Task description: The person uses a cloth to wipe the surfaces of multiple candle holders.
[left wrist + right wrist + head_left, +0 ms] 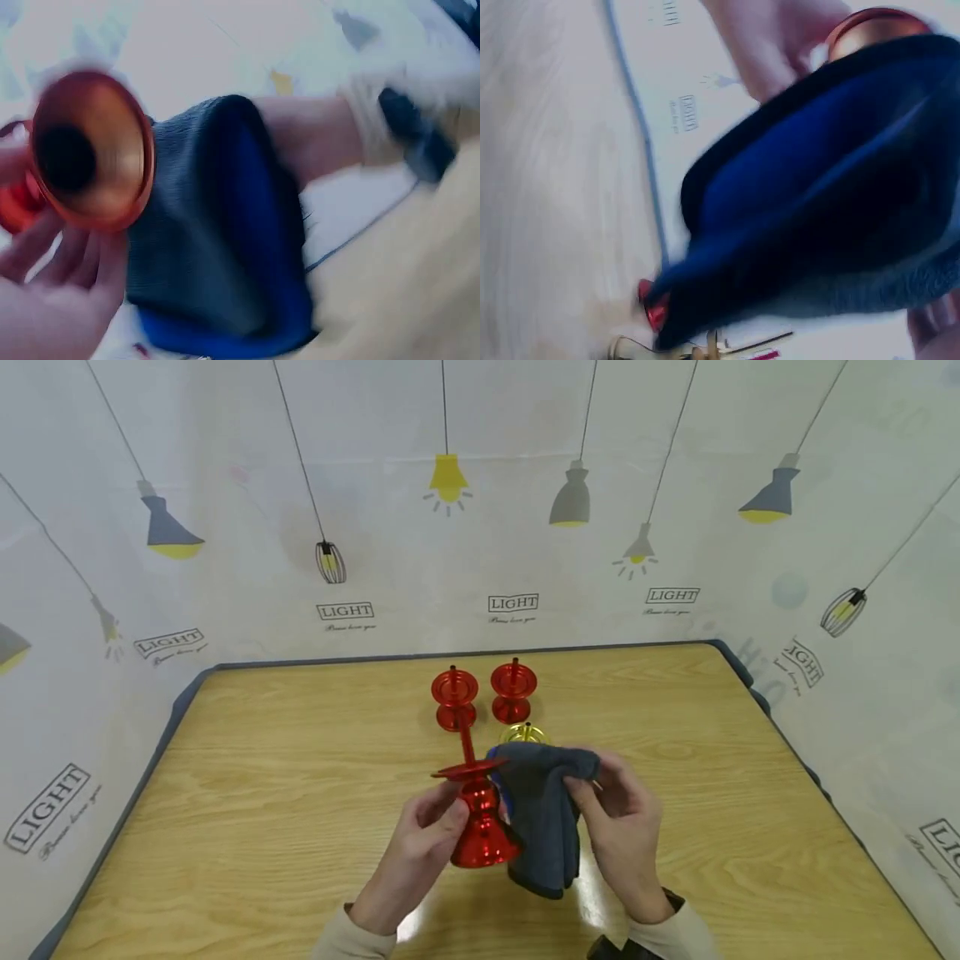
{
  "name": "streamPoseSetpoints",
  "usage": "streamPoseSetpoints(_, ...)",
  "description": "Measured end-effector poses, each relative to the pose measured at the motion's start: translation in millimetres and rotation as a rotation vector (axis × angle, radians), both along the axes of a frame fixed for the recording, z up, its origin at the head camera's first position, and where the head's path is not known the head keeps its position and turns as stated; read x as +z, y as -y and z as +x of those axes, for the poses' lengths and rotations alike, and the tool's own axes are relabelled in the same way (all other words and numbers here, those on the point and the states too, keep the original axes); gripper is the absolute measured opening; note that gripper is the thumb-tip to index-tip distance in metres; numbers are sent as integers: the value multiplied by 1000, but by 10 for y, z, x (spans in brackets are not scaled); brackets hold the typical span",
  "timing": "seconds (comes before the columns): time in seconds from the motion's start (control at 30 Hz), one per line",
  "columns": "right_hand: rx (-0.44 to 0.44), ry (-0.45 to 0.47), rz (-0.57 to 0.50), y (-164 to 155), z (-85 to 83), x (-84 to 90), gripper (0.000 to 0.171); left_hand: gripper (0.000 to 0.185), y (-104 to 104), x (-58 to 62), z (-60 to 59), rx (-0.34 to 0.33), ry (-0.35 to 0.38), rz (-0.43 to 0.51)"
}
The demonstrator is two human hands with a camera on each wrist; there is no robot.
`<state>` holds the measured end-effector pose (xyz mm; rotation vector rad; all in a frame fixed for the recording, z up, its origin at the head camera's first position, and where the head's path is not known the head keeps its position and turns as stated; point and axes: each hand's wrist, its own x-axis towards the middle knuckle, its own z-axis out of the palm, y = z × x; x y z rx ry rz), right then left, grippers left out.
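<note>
A shiny red candle holder (480, 839), tilted a little, is gripped around its stem by my left hand (420, 843). Its flared, hollow base (116, 161) faces the left wrist camera. My right hand (626, 822) pinches a folded dark grey cloth (543, 827) by its upper corner, thumb in front. The cloth hangs against the right side of the holder, its blue face (780, 172) visible in the right wrist view. Whether the cloth presses on the metal cannot be told. A gold candle holder (525, 731) stands behind, mostly hidden by the cloth.
Two more red candle holders, one on the left (455, 687) and one on the right (513, 681), stand upright toward the back of the wooden table (262, 777). A white sheet printed with lamps (510, 552) hangs around the table's back and sides.
</note>
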<state>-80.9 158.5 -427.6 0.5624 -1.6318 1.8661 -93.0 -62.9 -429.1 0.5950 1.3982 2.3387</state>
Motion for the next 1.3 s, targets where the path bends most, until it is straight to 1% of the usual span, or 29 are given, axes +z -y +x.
streamPoseSetpoints(0.03,-17,24,-16,-13,20,26,31,35,7,26,-6,77,-41,-41)
streamPoseSetpoints(0.1,-35,45,-19,-9,66,84,31,34,7,66,-17,239,-146,-146)
streamPoseSetpoints(0.13,-48,46,-6,11,94,109,32,32,0,80,-20,306,-187,-201)
streamPoseSetpoints(0.17,-60,44,9,42,121,129,34,31,-14,90,-19,360,-219,-250)
streamPoseSetpoints(0.23,-68,21,35,122,164,144,37,29,-56,102,-3,416,-246,-304)
streamPoseSetpoints(0.3,-89,-33,89,204,192,120,38,29,-107,108,29,445,-250,-340)
streamPoseSetpoints(0.37,-109,-97,132,266,201,68,35,29,-157,112,64,458,-232,-362)
streamPoseSetpoints(0.47,-128,-212,170,298,183,-24,28,30,-201,117,104,468,-213,-367)
streamPoseSetpoints(0.53,-116,-238,153,293,166,-71,25,29,-205,113,113,462,-213,-358)
streamPoseSetpoints(0.6,-83,-241,124,277,148,-106,24,27,-186,101,106,432,-214,-333)
streamPoseSetpoints(0.7,16,-184,46,250,128,-126,24,26,-140,75,85,358,-204,-307)
streamPoseSetpoints(0.77,79,-121,-4,229,125,-137,25,27,-112,56,71,302,-190,-283)
streamPoseSetpoints(0.83,131,-41,-48,208,119,-145,27,30,-90,49,69,260,-166,-273)
streamPoseSetpoints(0.93,144,110,-88,186,112,-156,29,32,-76,47,71,227,-144,-269)
streamPoseSetpoints(1.0,126,204,-112,181,103,-156,31,32,-82,57,79,233,-128,-289)
streamPoseSetpoints(1.07,101,278,-131,184,103,-155,32,32,-104,62,85,267,-105,-306)
streamPoseSetpoints(1.1,91,296,-132,186,104,-155,32,33,-118,65,90,291,-95,-311)
streamPoseSetpoints(1.13,80,299,-127,188,105,-160,31,32,-133,65,96,320,-90,-320)
streamPoseSetpoints(1.2,57,276,-106,195,110,-173,28,28,-168,66,109,373,-105,-330)
streamPoseSetpoints(1.3,25,169,-68,208,116,-199,27,24,-215,55,126,416,-148,-355)
